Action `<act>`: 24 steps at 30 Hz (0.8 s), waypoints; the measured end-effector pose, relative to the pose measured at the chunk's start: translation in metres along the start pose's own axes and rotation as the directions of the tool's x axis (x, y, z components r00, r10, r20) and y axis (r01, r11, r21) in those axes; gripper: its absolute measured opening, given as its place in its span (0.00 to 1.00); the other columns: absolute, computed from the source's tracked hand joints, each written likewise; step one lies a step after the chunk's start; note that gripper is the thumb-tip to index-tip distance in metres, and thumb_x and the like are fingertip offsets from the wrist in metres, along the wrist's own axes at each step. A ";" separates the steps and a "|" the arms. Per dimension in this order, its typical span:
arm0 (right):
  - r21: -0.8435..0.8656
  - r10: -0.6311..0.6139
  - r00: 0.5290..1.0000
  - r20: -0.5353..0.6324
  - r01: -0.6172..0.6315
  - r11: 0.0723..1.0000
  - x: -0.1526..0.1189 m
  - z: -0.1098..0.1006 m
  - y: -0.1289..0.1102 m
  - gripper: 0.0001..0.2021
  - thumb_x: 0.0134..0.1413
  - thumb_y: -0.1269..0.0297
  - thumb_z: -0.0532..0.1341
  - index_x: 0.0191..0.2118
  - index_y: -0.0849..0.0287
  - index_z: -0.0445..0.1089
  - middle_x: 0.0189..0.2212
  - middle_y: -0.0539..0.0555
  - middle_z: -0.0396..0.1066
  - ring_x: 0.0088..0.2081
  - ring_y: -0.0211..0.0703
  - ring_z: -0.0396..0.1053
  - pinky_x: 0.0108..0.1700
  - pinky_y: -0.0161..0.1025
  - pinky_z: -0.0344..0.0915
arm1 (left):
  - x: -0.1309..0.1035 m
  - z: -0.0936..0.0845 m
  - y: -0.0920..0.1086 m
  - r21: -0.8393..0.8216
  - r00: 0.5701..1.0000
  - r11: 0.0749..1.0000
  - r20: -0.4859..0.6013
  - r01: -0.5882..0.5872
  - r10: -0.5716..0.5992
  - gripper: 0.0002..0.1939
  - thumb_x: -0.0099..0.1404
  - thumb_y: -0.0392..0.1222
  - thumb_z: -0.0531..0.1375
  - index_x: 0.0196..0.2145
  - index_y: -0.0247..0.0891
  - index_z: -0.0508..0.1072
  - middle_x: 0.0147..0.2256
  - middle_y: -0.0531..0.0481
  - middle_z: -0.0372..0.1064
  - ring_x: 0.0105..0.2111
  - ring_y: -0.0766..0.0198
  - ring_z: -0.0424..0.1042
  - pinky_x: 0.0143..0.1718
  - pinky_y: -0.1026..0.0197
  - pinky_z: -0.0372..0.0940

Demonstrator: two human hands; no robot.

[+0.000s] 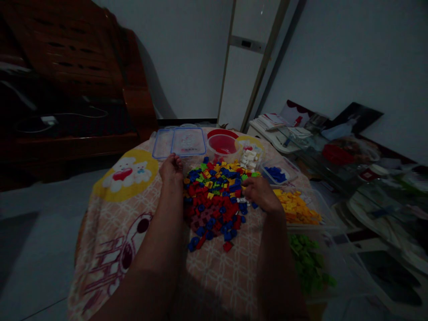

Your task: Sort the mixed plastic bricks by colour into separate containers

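Note:
A mixed pile of red, blue, yellow and green toy building bricks [214, 191] covers the middle of the cloth. My left hand [171, 167] is at the pile's far left edge, its fingers curled in; whatever they may hold is hidden. At the right side of the heap, my right hand [262, 191] has its fingers closed together and pointing into the bricks, and what is between them does not show clearly. Close by that hand are a tub of blue bricks [276, 174], a box of yellow bricks [296, 207] and a few white bricks [249, 159].
Nearer on the right, a clear box holds green bricks [309, 263]. A blue-rimmed clear lid [180, 142] and a red bowl [223, 143] stand at the far side of the patterned tablecloth [227, 276]. A cluttered glass table is beyond the right edge; a wooden bench [83, 76] is at left.

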State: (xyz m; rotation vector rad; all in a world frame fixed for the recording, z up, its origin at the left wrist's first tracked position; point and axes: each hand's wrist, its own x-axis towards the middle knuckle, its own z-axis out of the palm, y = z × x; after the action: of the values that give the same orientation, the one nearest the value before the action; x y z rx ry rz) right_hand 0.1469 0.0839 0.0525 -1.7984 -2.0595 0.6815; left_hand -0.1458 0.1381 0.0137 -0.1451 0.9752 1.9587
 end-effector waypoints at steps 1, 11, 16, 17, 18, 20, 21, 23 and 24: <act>0.064 -0.023 1.000 -0.006 0.023 0.998 0.001 0.000 0.000 0.15 0.50 0.74 0.62 0.44 0.60 0.79 0.27 0.51 0.78 0.30 0.39 0.75 0.35 0.32 0.67 | 0.000 0.000 0.000 -0.004 1.000 1.000 0.002 -0.002 0.002 0.10 0.65 0.25 0.54 0.29 0.34 0.68 0.18 0.58 0.62 0.15 0.77 0.61 0.18 0.77 0.57; -0.274 0.091 0.992 0.091 -0.062 0.960 -0.003 -0.009 0.009 0.08 0.47 0.76 0.62 0.27 0.59 0.78 0.22 0.52 0.75 0.29 0.41 0.74 0.31 0.31 0.61 | 0.002 0.000 -0.001 0.043 1.000 0.999 0.024 -0.020 0.019 0.07 0.63 0.26 0.58 0.29 0.35 0.67 0.19 0.59 0.62 0.14 0.78 0.60 0.17 0.77 0.57; -0.342 0.116 0.985 0.131 -0.065 0.937 -0.004 -0.004 0.001 0.06 0.48 0.76 0.63 0.28 0.60 0.78 0.23 0.55 0.77 0.32 0.43 0.76 0.33 0.32 0.61 | -0.001 0.001 -0.001 0.030 1.000 0.999 0.002 -0.009 0.009 0.08 0.65 0.25 0.56 0.30 0.34 0.68 0.18 0.58 0.63 0.15 0.77 0.61 0.17 0.77 0.57; -0.349 0.121 0.985 0.125 -0.070 0.934 -0.004 -0.005 0.001 0.06 0.49 0.76 0.63 0.28 0.60 0.78 0.24 0.56 0.77 0.32 0.44 0.76 0.34 0.32 0.62 | -0.002 0.001 -0.001 0.026 1.000 1.000 0.001 -0.006 0.006 0.08 0.65 0.26 0.55 0.30 0.34 0.68 0.19 0.58 0.63 0.15 0.77 0.61 0.17 0.77 0.57; -0.351 0.122 0.985 0.118 -0.074 0.934 -0.004 -0.005 0.001 0.06 0.50 0.75 0.63 0.28 0.60 0.77 0.24 0.56 0.77 0.33 0.44 0.76 0.34 0.32 0.63 | -0.003 0.001 -0.001 0.019 1.000 1.000 0.000 -0.006 0.006 0.09 0.65 0.25 0.55 0.30 0.34 0.68 0.19 0.58 0.63 0.15 0.77 0.61 0.17 0.77 0.57; -0.328 0.115 0.989 0.094 -0.079 0.942 -0.004 -0.007 0.001 0.07 0.51 0.74 0.63 0.26 0.60 0.76 0.24 0.57 0.77 0.33 0.44 0.76 0.34 0.32 0.63 | -0.004 0.002 -0.001 0.009 1.000 1.000 -0.005 -0.011 0.011 0.10 0.66 0.25 0.54 0.30 0.34 0.68 0.19 0.58 0.63 0.15 0.78 0.61 0.17 0.77 0.57; -0.307 0.112 0.991 0.073 -0.085 0.948 -0.005 -0.009 0.001 0.07 0.52 0.73 0.63 0.26 0.60 0.76 0.24 0.56 0.76 0.32 0.43 0.76 0.34 0.32 0.64 | -0.005 0.002 -0.001 0.007 1.000 1.000 -0.010 -0.014 0.014 0.10 0.66 0.25 0.54 0.29 0.34 0.68 0.19 0.58 0.63 0.15 0.78 0.61 0.18 0.77 0.58; -0.267 0.113 0.993 0.029 -0.101 0.958 -0.006 -0.011 0.000 0.09 0.55 0.74 0.61 0.27 0.59 0.76 0.24 0.56 0.76 0.31 0.42 0.75 0.34 0.32 0.64 | -0.004 0.002 -0.001 0.008 1.000 1.000 -0.015 -0.020 0.020 0.10 0.66 0.25 0.54 0.29 0.34 0.68 0.19 0.58 0.63 0.15 0.78 0.61 0.18 0.77 0.58; -0.252 0.115 0.993 0.008 -0.110 0.962 -0.006 -0.012 0.000 0.10 0.56 0.74 0.60 0.27 0.60 0.75 0.24 0.56 0.76 0.30 0.42 0.75 0.34 0.32 0.64 | -0.003 0.002 -0.001 0.013 1.000 1.000 -0.015 -0.021 0.021 0.09 0.65 0.26 0.55 0.29 0.34 0.68 0.19 0.58 0.63 0.15 0.78 0.62 0.18 0.77 0.58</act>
State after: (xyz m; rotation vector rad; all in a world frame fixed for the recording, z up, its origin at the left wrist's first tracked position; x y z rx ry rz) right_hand 0.1541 0.0796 0.0630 -2.0679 -2.1529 0.4884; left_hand -0.1429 0.1374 0.0155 -0.1435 1.0023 1.9730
